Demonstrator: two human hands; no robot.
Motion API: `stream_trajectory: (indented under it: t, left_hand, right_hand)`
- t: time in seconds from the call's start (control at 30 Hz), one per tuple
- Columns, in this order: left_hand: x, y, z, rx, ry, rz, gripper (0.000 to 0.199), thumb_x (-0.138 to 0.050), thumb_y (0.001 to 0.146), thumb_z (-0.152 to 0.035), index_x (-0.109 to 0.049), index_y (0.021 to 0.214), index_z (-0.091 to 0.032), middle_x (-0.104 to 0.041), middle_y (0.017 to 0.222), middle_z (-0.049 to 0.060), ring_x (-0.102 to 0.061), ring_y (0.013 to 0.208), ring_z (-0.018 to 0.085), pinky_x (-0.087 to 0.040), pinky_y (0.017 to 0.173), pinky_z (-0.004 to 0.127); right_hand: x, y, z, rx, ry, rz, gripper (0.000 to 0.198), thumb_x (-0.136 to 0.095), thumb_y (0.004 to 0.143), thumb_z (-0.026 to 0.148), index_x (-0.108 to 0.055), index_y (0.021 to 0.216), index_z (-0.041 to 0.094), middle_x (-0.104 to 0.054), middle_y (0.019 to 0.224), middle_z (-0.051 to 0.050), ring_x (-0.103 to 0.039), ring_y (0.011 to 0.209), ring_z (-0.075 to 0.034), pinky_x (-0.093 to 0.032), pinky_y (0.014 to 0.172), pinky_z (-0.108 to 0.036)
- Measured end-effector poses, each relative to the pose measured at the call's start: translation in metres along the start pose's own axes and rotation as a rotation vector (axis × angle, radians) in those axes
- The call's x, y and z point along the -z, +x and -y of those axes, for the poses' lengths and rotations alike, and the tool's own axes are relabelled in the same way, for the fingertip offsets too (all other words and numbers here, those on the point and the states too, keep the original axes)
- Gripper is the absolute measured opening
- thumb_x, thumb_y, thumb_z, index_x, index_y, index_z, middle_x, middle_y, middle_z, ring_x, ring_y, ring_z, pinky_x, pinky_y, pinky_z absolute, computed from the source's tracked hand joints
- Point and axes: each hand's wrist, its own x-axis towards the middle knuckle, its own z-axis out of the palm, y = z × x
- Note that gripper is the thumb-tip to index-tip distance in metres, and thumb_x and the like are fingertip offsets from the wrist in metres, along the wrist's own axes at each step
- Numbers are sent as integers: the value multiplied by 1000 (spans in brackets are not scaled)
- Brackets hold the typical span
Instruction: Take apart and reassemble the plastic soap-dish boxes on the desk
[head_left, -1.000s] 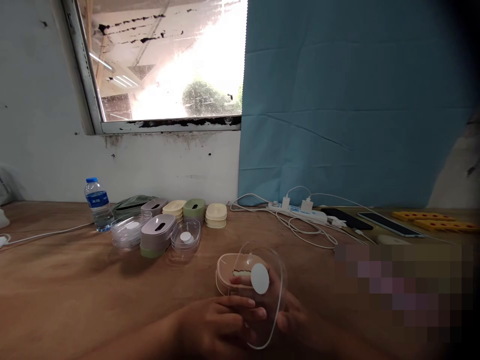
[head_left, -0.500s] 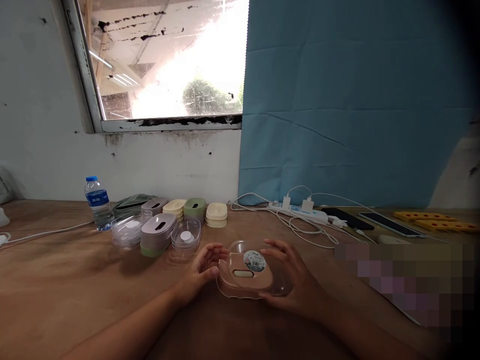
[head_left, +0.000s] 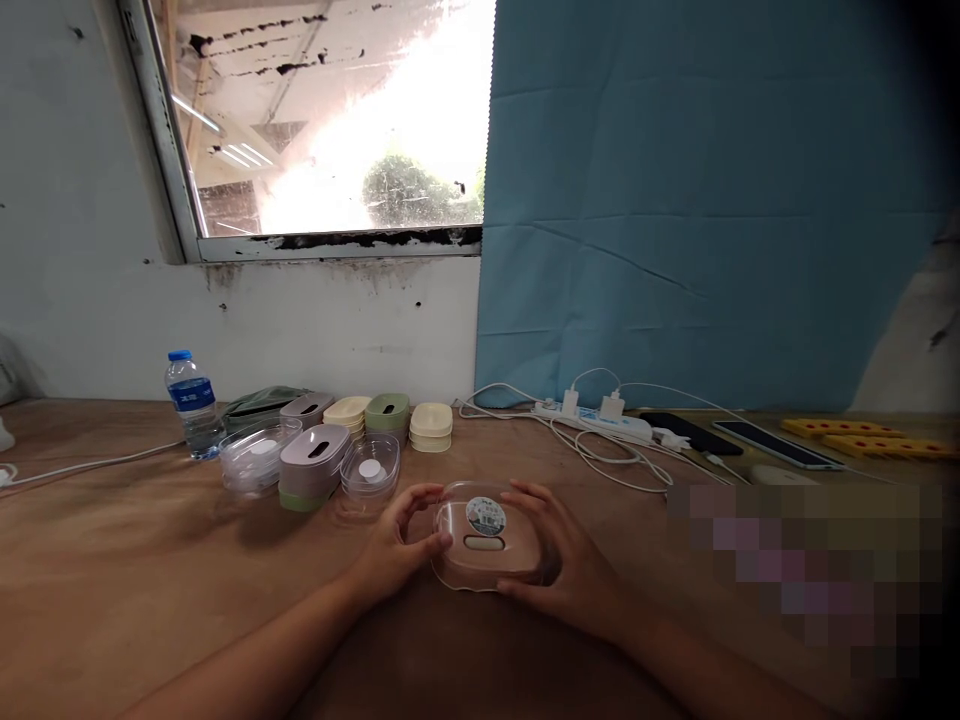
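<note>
A pink oval box (head_left: 517,556) with a slot in its top sits on the table in front of me. Over it is a clear plastic cover (head_left: 450,510) bearing a round printed label (head_left: 486,517). My left hand (head_left: 401,545) grips the cover's left side, thumb at the front and fingers behind. On the opposite side, my right hand (head_left: 566,565) curves around the cover with fingers at the back corner and thumb at the front edge. Whether the cover's rim sits fully down around the box is hard to see.
Behind my left hand stand stacked clear covers (head_left: 370,470), a lilac box (head_left: 315,460), a green box (head_left: 388,415) and cream lids (head_left: 431,428). A water bottle (head_left: 193,405) is farther left. A power strip (head_left: 600,420) with loose cables and phones lie back right.
The clear cover has shifted left, from sitting askew to lying over the pink box. My right hand moved left with it, and my left hand has closed onto its side.
</note>
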Motion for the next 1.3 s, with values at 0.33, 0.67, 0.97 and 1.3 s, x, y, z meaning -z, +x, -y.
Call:
stream_trajectory:
  t: [0.33,0.67,0.97,1.3]
  left_hand:
    - [1,6,7,204,-65,-47,32,-66,68,-26,-59,97,-16,-60,110,10,-52,108,24,-36,96,40]
    - [1,6,2,250,-80,-27,30,-67,66,-28,-59,92,-16,-62,104,9,-56,100,23,-43,89,36]
    - [3,5,3,252,-93,36,31,-65,69,-30,-58,96,-17,-62,106,9,-55,103,23,-42,89,36]
    - [8,7,9,277,-108,54,33,-70,63,-32,-55,88,-16,-60,108,8,-55,102,24,-41,91,38]
  right_hand:
    - [-5,4,-15,-64,98,237,83,-67,61,49,-30,131,26,-23,139,-9,-23,127,-30,-25,102,-44]
    - [4,5,-12,-44,100,318,79,-66,64,39,-27,132,28,-23,136,-7,-25,125,-26,-26,102,-41]
    - [10,5,-4,-26,72,333,78,-66,62,46,-31,129,27,-30,130,-7,-33,118,-28,-31,99,-41]
    - [13,6,-3,-11,75,391,78,-64,65,43,-27,130,22,-26,131,-9,-29,121,-26,-28,101,-39]
